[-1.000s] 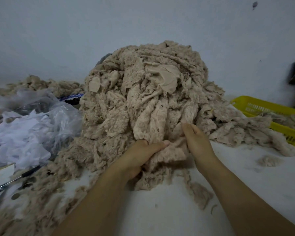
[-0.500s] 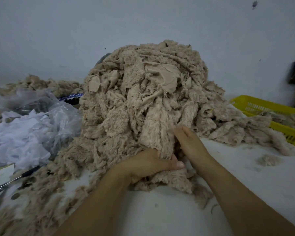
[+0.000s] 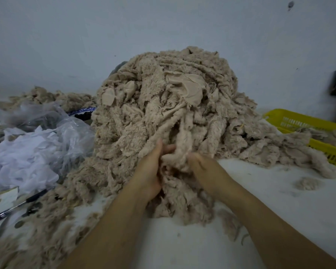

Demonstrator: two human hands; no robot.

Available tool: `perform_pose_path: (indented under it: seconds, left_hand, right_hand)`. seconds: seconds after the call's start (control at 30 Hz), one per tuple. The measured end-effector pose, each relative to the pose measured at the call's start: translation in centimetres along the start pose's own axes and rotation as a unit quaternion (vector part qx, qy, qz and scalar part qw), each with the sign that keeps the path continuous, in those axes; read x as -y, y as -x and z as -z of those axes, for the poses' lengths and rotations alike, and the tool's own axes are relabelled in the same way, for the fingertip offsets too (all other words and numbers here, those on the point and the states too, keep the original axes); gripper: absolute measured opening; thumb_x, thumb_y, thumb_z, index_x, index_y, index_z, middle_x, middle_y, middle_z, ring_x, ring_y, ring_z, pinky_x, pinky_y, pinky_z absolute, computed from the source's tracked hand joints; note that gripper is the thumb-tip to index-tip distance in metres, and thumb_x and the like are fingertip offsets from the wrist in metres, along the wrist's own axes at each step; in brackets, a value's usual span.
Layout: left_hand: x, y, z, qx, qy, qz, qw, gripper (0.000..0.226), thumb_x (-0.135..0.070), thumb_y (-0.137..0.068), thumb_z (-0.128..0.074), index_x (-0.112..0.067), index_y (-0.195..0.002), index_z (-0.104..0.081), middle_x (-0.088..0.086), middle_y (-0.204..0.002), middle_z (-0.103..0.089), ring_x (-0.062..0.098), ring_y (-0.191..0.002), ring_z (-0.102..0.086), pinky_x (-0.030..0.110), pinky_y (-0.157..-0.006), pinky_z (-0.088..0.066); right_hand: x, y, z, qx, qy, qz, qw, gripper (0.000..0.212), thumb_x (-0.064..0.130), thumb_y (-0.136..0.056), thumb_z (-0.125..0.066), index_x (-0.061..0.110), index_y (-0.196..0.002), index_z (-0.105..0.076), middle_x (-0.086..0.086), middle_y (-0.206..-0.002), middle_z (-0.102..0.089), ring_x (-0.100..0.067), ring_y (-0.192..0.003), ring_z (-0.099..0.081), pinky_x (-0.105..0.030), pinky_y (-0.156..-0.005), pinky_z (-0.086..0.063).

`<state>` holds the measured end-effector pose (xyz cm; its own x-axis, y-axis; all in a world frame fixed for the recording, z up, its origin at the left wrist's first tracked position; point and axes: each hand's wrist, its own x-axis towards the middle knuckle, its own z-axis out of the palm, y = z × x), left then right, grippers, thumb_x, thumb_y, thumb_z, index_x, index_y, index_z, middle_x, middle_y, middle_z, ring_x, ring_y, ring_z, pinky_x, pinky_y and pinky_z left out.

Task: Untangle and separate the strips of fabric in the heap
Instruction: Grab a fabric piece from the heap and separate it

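Observation:
A tall heap of beige fleecy fabric strips (image 3: 163, 98) rises against the wall in the middle of the white table (image 3: 279, 200). At its front foot both hands work the same bundle of strips (image 3: 178, 152). My left hand (image 3: 150, 169) stands on edge at the bundle's left side, its fingers curled into the fleece. My right hand (image 3: 204, 167) grips the bundle from the right, its fingertips buried in the fabric. A loose tail of strips (image 3: 180, 202) hangs down between my wrists onto the table.
A yellow plastic basket (image 3: 306, 123) holding more strips sits at the right edge. Clear plastic bags with white fabric (image 3: 27, 152) lie at the left, with a dark pen (image 3: 14, 207) in front. Fleece scraps (image 3: 37, 230) cover the near left; a small tuft (image 3: 306, 183) lies at the right.
My hands have closed together on one bundle. The left hand rose and turned on edge; the right hand dropped from higher on the heap and curled into the fleece.

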<state>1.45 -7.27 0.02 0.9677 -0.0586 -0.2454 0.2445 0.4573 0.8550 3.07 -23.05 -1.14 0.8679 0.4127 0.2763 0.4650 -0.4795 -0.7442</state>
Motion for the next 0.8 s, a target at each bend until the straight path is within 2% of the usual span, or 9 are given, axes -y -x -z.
perform_pose_path:
  seconds: [0.1, 0.13, 0.2, 0.27, 0.37, 0.47, 0.53, 0.67, 0.8]
  left_hand:
    - [0.2, 0.0, 0.3, 0.033, -0.012, 0.025, 0.999, 0.051, -0.056, -0.084, -0.063, -0.012, -0.105, -0.077, 0.012, -0.110, -0.075, 0.024, -0.095, -0.074, 0.035, -0.072, -0.063]
    - [0.2, -0.1, 0.3, 0.035, -0.009, 0.022, 0.999, 0.045, -0.048, -0.083, -0.068, -0.010, -0.104, -0.078, 0.013, -0.110, -0.075, 0.025, -0.096, -0.074, 0.034, -0.075, -0.063]
    - [0.2, -0.1, 0.3, 0.008, 0.022, 0.005, 1.000, 0.031, -0.032, -0.084, -0.071, -0.007, -0.102, -0.077, 0.011, -0.096, -0.076, 0.020, -0.079, -0.075, 0.028, -0.060, -0.060]
    - [0.1, -0.2, 0.3, -0.016, 0.026, -0.027, 0.999, 0.020, -0.023, -0.091, -0.067, -0.008, -0.099, -0.076, 0.009, -0.090, -0.077, 0.017, -0.073, -0.074, 0.024, -0.056, -0.057]
    - [0.7, -0.1, 0.0, 0.009, -0.062, -0.065, 0.996, 0.016, -0.020, -0.098, -0.061, -0.012, -0.095, -0.075, 0.011, -0.095, -0.077, 0.018, -0.083, -0.074, 0.026, -0.067, -0.058]
    - [1.6, 0.5, -0.8, 0.037, -0.254, -0.093, 0.962, 0.018, -0.034, -0.096, -0.064, -0.020, -0.089, -0.076, 0.003, -0.095, -0.077, 0.011, -0.086, -0.072, 0.020, -0.073, -0.056]
    - [1.9, 0.6, -1.0, 0.055, -0.335, -0.112, 0.934, 0.023, -0.042, -0.094, -0.064, -0.023, -0.096, -0.075, -0.001, -0.100, -0.076, 0.006, -0.090, -0.070, 0.015, -0.075, -0.052]
    - [1.7, 0.8, -1.0, 0.062, -0.361, -0.118, 0.923, 0.029, -0.051, -0.095, -0.058, -0.033, -0.077, -0.072, 0.010, -0.079, -0.060, 0.021, -0.072, -0.054, 0.032, -0.069, -0.044]
    - [1.7, 0.6, -1.1, 0.082, -0.296, -0.123, 0.944, 0.027, -0.045, -0.096, -0.058, -0.024, -0.099, -0.076, 0.007, -0.108, -0.075, 0.028, -0.104, -0.069, 0.041, -0.098, -0.052]
  right_hand:
    - [0.2, 0.3, -1.8, 0.120, 0.079, 0.073, 0.987, 0.040, 0.032, -0.105, -0.039, 0.030, -0.066, -0.038, 0.013, -0.064, -0.047, 0.002, -0.057, -0.042, -0.020, -0.057, -0.032]
    - [0.1, 0.4, -2.2, 0.133, 0.083, 0.082, 0.984, 0.041, 0.034, -0.105, -0.040, 0.029, -0.064, -0.036, 0.015, -0.062, -0.048, 0.000, -0.056, -0.042, -0.019, -0.056, -0.033]
    - [-0.4, 0.6, -2.4, 0.128, 0.048, 0.075, 0.988, 0.043, 0.042, -0.104, -0.040, 0.026, -0.064, -0.039, 0.019, -0.060, -0.049, 0.000, -0.055, -0.042, -0.018, -0.056, -0.035]
    - [-0.5, 0.7, -1.9, 0.096, -0.043, 0.003, 0.995, 0.046, 0.058, -0.098, -0.037, 0.027, -0.072, -0.058, 0.024, -0.069, -0.059, 0.006, -0.064, -0.053, -0.018, -0.065, -0.044]
    - [-0.4, 0.2, -0.9, -0.024, -0.155, -0.105, 0.982, 0.037, 0.080, -0.080, -0.033, 0.056, -0.078, -0.062, 0.038, -0.076, -0.060, 0.016, -0.077, -0.055, -0.010, -0.070, -0.040]
    - [-0.6, -0.4, -0.4, -0.046, -0.295, -0.165, 0.940, 0.035, 0.074, -0.082, -0.045, 0.046, -0.094, -0.063, 0.028, -0.096, -0.063, 0.008, -0.093, -0.056, -0.022, -0.086, -0.041]
    - [-0.6, -0.5, -0.4, -0.022, -0.361, -0.178, 0.915, 0.029, 0.047, -0.099, -0.051, 0.026, -0.102, -0.071, 0.004, -0.105, -0.073, -0.012, -0.104, -0.064, -0.030, -0.094, -0.047]
    - [-0.2, -0.7, 0.3, -0.044, -0.520, -0.210, 0.827, 0.025, 0.027, -0.101, -0.049, 0.013, -0.094, -0.070, -0.015, -0.112, -0.071, -0.026, -0.109, -0.066, -0.039, -0.095, -0.051]
    - [0.2, -0.7, 0.9, -0.046, -0.629, -0.222, 0.744, 0.021, 0.030, -0.097, -0.051, 0.012, -0.097, -0.063, -0.014, -0.099, -0.074, -0.025, -0.094, -0.071, -0.036, -0.078, -0.054]
